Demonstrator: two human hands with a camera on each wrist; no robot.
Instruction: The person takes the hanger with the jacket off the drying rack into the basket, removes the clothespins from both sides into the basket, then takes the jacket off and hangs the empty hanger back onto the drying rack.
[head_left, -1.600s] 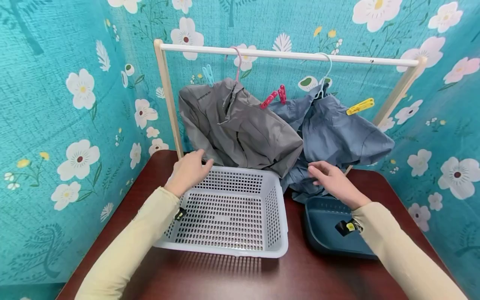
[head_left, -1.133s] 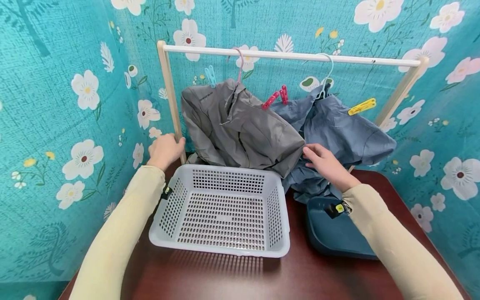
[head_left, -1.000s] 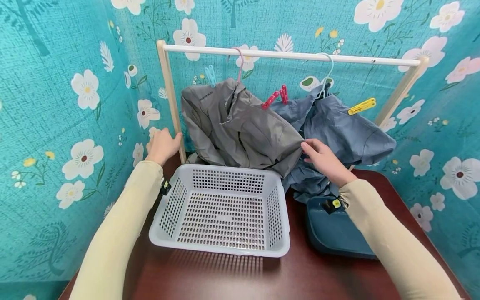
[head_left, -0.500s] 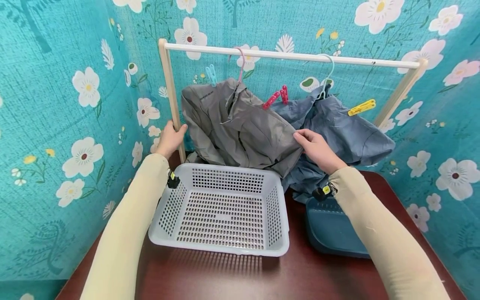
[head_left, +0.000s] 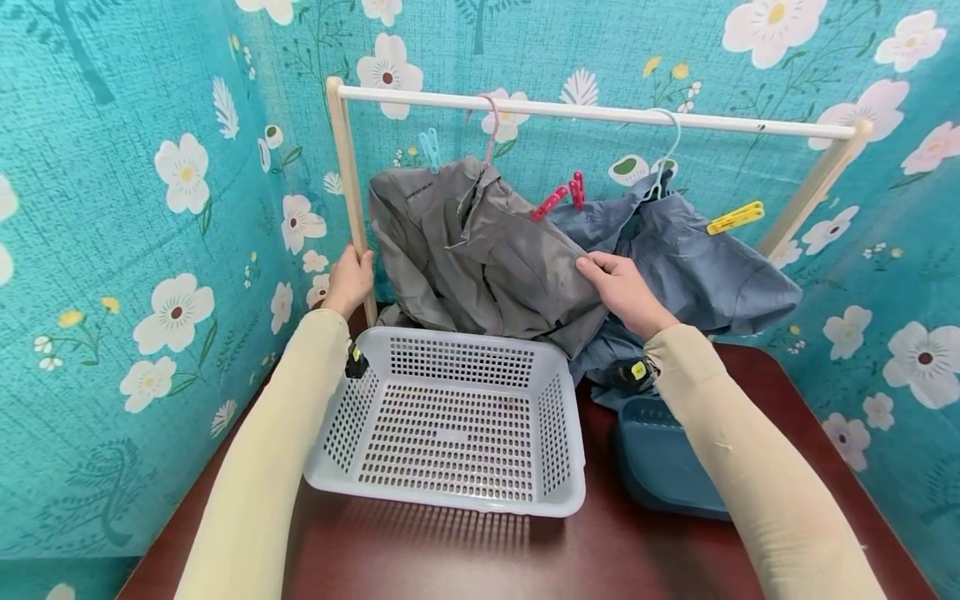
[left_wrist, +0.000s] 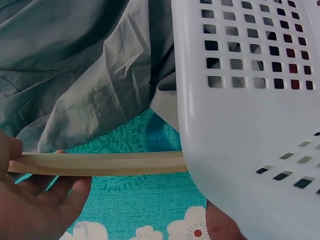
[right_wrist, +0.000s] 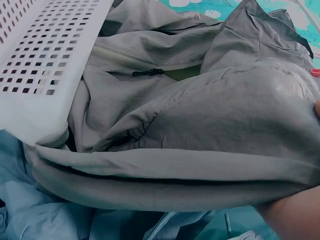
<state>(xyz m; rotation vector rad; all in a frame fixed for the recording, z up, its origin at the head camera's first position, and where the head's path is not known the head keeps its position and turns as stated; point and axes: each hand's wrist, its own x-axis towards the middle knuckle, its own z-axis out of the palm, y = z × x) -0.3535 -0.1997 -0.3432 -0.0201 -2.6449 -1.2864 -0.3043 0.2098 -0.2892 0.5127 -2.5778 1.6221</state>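
On the rod (head_left: 577, 110), the jacket (head_left: 491, 258) hangs from a pink hanger (head_left: 492, 125), its lower part behind the basket (head_left: 450, 505), next to the blue garment (head_left: 693, 271); both carry clips (head_left: 736, 217). Hanging and clipping look done to us; what seems left is straightening the jacket, which slumps in folds. Our left hand (head_left: 350, 282) grips the left post (head_left: 348, 179); our right hand (head_left: 624, 289) pinches the jacket's side.

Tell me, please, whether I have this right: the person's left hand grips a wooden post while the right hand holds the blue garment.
Not quite: the right hand holds the grey garment, not the blue garment, as the head view shows. The left hand does grip a wooden post.
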